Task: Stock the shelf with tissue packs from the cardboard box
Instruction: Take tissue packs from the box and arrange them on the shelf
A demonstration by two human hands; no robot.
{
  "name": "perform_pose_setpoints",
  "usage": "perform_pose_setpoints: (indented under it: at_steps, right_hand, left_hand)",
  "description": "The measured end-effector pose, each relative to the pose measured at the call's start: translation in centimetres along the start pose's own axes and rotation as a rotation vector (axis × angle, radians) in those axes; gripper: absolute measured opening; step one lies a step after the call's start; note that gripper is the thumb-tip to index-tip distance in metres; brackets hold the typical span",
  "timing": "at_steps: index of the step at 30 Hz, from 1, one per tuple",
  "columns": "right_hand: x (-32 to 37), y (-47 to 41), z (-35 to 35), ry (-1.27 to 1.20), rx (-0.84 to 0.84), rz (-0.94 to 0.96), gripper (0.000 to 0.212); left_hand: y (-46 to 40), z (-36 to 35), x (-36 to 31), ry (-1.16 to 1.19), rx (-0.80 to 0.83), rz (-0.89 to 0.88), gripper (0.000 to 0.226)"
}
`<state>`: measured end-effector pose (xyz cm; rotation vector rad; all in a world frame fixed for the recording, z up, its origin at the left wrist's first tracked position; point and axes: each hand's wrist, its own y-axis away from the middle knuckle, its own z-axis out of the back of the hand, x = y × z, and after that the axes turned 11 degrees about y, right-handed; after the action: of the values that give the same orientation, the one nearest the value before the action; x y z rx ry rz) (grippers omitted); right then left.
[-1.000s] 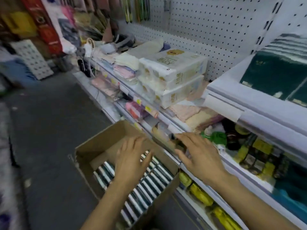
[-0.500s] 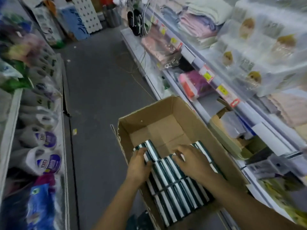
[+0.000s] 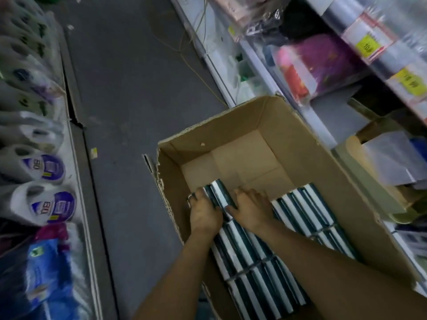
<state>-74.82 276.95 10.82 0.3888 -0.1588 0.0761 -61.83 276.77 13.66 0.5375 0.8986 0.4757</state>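
An open cardboard box (image 3: 265, 118) stands on the aisle floor against the right-hand shelf (image 3: 323, 112). Its near half holds rows of dark green and white tissue packs (image 3: 307, 211) standing on edge; the far part shows bare cardboard bottom. Both of my hands are down inside the box at the far end of the left row. My left hand (image 3: 204, 214) grips the left side of a few packs (image 3: 220, 192), fingers curled down beside them. My right hand (image 3: 253, 206) holds the right side of the same packs, thumb pointing towards the left hand.
The grey aisle floor (image 3: 129, 107) runs ahead to the left of the box. A low shelf of wrapped toilet-roll packs (image 3: 44, 167) lines the left side. The right shelf carries pink and purple packets (image 3: 316, 63), yellow price tags (image 3: 367, 46) and an open carton (image 3: 379, 158).
My view dropped from the shelf to the box. My right hand left the shelf edge and came down into the box; both hands now clasp packs at the row's far end.
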Motion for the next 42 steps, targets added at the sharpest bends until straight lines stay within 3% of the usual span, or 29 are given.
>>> perform_pose_setpoints:
  at_steps: [3, 7, 13, 16, 20, 22, 26, 30, 34, 36, 39, 42]
  right_hand:
    - [0.3, -1.1, -1.0, 0.031, 0.032, -0.001, 0.042]
    - [0.5, -2.0, -1.3, 0.018, 0.068, -0.008, 0.026]
    - [-0.7, -2.1, 0.6, -0.19, 0.107, -0.173, 0.016]
    - [-2.0, -0.6, 2.6, -0.323, 0.032, -0.245, 0.034]
    - [-3.5, 3.2, 6.0, -0.476, -0.068, -0.214, 0.037]
    - [-3.8, 5.9, 7.6, -0.534, -0.124, -0.186, 0.032]
    - [-4.4, 11.8, 10.5, -0.697, -0.253, -0.128, 0.026]
    - [-6.7, 18.3, 13.9, -0.786, -0.46, -0.083, 0.014]
    - [-9.0, 26.5, 18.0, -0.815, -0.407, -0.107, 0.066]
    - [-9.8, 31.3, 20.2, -0.893, -0.34, -0.103, 0.076]
    - [-11.1, 38.3, 22.7, -0.956, -0.328, -0.083, 0.061]
    - [-12.4, 44.8, 24.2, -0.865, -0.399, -0.126, 0.044]
  left_hand:
    - [-1.1, -0.2, -0.4, -0.051, -0.012, -0.004, 0.067]
    - [-2.8, -0.7, -1.0, -0.107, -0.012, 0.004, 0.08]
    - [-3.8, -0.4, -1.0, -0.157, 0.016, -0.068, 0.08]
    - [-2.9, 0.5, -1.0, -0.012, -0.026, -0.12, 0.071]
    - [0.6, 1.1, -2.7, 0.207, -0.044, -0.2, 0.051]
    - [3.3, 0.7, -4.0, 0.292, -0.014, -0.263, 0.053]
    - [9.6, 0.1, -6.8, 0.515, 0.105, -0.366, 0.061]
    - [16.0, 0.0, -8.4, 0.605, 0.252, -0.405, 0.055]
    - [23.0, -0.1, -10.1, 0.601, 0.455, -0.417, 0.044]
    - [26.7, -0.6, -11.2, 0.565, 0.578, -0.438, 0.044]
    - [32.3, -1.4, -12.9, 0.463, 0.701, -0.55, 0.052]
    - [37.6, -2.4, -14.2, 0.34, 0.73, -0.656, 0.059]
